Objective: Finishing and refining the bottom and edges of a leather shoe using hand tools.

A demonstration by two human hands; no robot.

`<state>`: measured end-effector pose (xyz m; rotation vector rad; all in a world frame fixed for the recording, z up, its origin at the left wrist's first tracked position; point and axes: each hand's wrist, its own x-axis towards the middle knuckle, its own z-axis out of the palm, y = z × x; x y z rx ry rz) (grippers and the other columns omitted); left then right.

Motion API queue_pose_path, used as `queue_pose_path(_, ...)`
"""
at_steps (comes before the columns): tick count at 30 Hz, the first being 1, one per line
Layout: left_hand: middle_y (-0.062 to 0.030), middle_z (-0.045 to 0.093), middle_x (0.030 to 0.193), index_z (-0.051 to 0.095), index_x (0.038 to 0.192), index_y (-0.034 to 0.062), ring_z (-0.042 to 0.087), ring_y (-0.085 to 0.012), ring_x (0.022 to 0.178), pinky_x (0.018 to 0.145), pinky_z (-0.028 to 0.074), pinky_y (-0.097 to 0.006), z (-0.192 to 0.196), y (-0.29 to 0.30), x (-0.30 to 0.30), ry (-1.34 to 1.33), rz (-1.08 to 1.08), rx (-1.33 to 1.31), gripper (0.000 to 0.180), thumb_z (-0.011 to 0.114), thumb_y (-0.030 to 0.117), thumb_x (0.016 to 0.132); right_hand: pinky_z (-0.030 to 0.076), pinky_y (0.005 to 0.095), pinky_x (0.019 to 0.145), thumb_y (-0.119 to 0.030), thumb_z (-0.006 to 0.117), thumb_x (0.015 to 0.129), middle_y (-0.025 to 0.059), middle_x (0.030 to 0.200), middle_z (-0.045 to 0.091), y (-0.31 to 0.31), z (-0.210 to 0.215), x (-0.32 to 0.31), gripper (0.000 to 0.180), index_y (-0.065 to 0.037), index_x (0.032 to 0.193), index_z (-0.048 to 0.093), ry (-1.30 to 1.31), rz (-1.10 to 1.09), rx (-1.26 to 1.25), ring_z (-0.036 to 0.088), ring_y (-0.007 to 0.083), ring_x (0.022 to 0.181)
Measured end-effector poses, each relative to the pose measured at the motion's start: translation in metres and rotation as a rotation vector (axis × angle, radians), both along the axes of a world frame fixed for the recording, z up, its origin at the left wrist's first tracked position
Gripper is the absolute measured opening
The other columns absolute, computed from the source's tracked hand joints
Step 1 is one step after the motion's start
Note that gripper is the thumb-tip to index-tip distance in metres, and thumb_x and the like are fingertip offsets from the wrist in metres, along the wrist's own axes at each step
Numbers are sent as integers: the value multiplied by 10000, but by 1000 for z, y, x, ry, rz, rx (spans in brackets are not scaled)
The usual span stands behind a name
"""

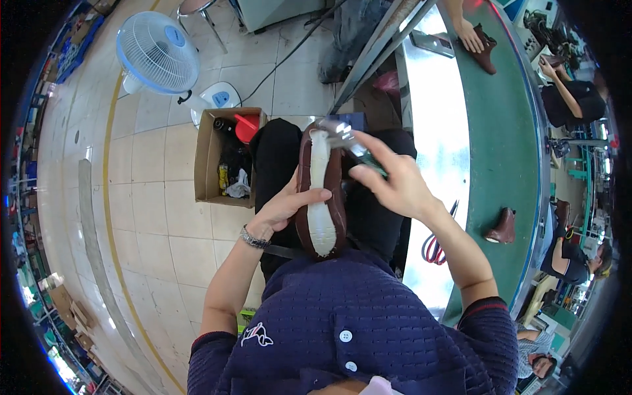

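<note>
Bright, even indoor light. Strong glare whitens the metal table edge from one to four o'clock, and a small glint sits on the tool near centre. Shadows are soft. Fisheye bending curves the floor tiles toward nine o'clock; the rim is black.

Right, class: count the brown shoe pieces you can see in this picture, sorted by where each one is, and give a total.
Held on the person's lap, sole side up: 1, the brown shoe
Lying on the green belt, untouched: 1, the brown upper
On the belt under a co-worker's hand: 1, the far upper
Total: 3
</note>
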<state>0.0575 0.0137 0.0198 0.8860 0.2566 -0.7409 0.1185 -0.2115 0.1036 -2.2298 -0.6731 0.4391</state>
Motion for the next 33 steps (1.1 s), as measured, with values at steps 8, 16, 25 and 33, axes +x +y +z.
queue_pose_path(8, -134, 156, 1579, -171, 1534, 284, 214, -222, 1442, 1148, 252, -384, -21, -17, 3, -393, -14, -61, 1454, 891, -13, 587, 506, 259, 723, -207, 674, 908, 75, 860, 670, -45, -20, -27, 189, -91, 1047, 620, 819, -323, 619, 635, 118, 770)
queue_pose_path(16, -129, 113, 1602, -134, 1544, 262, 151, -242, 1475, 1172, 189, -386, -69, -23, -28, -352, -98, -276, 1348, 889, 239, 666, 518, 256, 674, -152, 742, 855, 84, 858, 691, -51, -58, -66, 220, -57, 995, 600, 1037, -242, 479, 641, 119, 773)
queue_pose_path(25, -42, 554, 1053, 481, 1167, 83, 566, -125, 945, 853, 475, -297, -31, -59, -13, -146, 150, 137, 550, 752, 421, 827, 477, 244, 590, -378, 588, 973, 27, 676, 614, -50, -47, -81, 376, -25, 850, 623, 1129, -118, 338, 603, 103, 624)
queue_pose_path(33, -9, 519, 896, 503, 1037, 84, 505, -78, 770, 696, 448, -242, -24, -73, -17, -130, 236, 246, 454, 716, 439, 851, 432, 242, 516, -501, 475, 995, 7, 551, 520, -44, -39, -85, 594, -21, 680, 628, 1199, -69, 70, 519, 102, 510)
